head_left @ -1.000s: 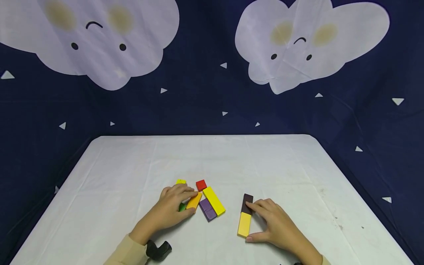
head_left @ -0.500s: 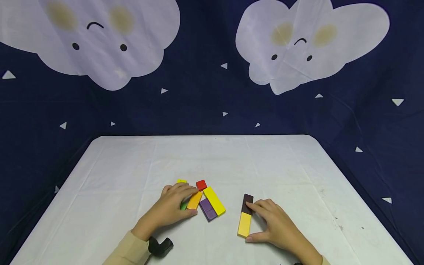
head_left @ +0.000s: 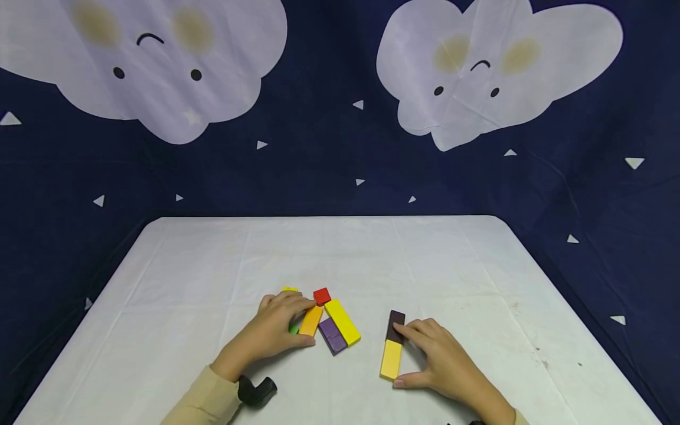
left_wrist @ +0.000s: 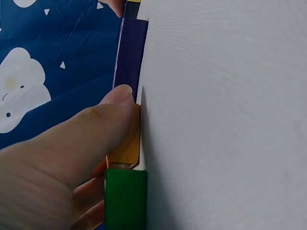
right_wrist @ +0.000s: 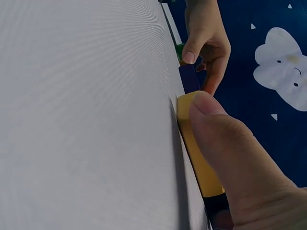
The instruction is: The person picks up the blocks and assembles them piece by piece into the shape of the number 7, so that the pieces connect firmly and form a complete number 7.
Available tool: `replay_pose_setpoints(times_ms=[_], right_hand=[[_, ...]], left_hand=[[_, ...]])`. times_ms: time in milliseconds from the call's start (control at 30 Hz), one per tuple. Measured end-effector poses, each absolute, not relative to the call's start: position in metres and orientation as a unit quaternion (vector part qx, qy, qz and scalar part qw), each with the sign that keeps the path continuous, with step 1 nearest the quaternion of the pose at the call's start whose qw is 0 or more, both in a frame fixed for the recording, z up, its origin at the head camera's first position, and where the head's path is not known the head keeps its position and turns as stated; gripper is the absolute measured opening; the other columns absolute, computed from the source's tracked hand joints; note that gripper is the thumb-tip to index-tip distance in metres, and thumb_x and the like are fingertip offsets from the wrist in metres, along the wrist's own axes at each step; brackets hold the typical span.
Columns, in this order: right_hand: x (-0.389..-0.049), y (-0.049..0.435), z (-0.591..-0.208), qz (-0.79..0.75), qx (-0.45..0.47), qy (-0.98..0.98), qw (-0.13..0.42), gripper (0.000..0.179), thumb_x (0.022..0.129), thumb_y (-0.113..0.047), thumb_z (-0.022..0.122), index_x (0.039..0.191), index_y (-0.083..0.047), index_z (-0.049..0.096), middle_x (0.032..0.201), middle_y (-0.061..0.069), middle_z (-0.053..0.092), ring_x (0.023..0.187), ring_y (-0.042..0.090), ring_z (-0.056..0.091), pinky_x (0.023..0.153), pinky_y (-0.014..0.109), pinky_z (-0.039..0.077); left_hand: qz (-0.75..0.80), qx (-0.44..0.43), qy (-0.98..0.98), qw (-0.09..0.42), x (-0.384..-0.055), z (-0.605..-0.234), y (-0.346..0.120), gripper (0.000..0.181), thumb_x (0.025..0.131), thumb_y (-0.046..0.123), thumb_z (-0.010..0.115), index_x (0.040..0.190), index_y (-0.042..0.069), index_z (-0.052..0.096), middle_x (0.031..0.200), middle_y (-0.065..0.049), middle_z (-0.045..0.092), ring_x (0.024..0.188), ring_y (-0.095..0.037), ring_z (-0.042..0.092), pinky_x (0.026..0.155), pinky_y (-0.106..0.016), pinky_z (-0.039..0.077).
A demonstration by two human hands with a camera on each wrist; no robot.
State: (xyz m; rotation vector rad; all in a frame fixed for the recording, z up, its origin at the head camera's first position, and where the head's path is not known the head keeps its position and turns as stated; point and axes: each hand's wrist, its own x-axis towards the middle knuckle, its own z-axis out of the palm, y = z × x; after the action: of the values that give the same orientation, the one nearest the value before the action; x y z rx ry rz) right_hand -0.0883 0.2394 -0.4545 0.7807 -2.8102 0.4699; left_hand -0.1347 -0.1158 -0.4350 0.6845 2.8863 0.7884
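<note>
At a white-covered counter (head_left: 329, 254), a person works with both hands among colored blocks. The left hand (head_left: 277, 326) pinches the orange block (head_left: 310, 322) between thumb and fingers at its near and far ends, the green block (head_left: 294, 329) showing partly behind the hand and the yellow block (head_left: 290, 289) peeking out beyond it. Just to the right, the purple block (head_left: 332, 336) lies against the side of the yellow bar (head_left: 343, 322), with the red block (head_left: 321, 296) at the bar's far end. Well apart, the right hand (head_left: 448, 361) pinches two blocks laid end to end: its thumb presses the near end of the tan block (head_left: 391, 360), a forefinger touching the dark block (head_left: 395, 326). A navy backdrop (head_left: 319, 171) printed with clouds (head_left: 499, 77) hangs behind.
</note>
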Motion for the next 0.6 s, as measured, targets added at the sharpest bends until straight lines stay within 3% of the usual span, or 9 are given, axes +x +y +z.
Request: replay_pose_setpoints(times_ms=[600], right_hand=[[-0.0875, 0.2389, -0.4548, 0.156, 0.264, -0.947, 0.091, 0.095, 0.062, -0.083, 0.068, 0.134, -0.021, 0.063, 0.117, -0.019, 0.059, 0.106, 0.002, 0.051, 0.087, 0.035, 0.048]], left_hand=[[0.24, 0.208, 0.948, 0.017, -0.1403, -0.4377, -0.1123, 0.069, 0.066, 0.049, 0.089, 0.125, 0.021, 0.066, 0.132, -0.001, 0.062, 0.133, -0.026, 0.042, 0.107, -0.053, 0.025]])
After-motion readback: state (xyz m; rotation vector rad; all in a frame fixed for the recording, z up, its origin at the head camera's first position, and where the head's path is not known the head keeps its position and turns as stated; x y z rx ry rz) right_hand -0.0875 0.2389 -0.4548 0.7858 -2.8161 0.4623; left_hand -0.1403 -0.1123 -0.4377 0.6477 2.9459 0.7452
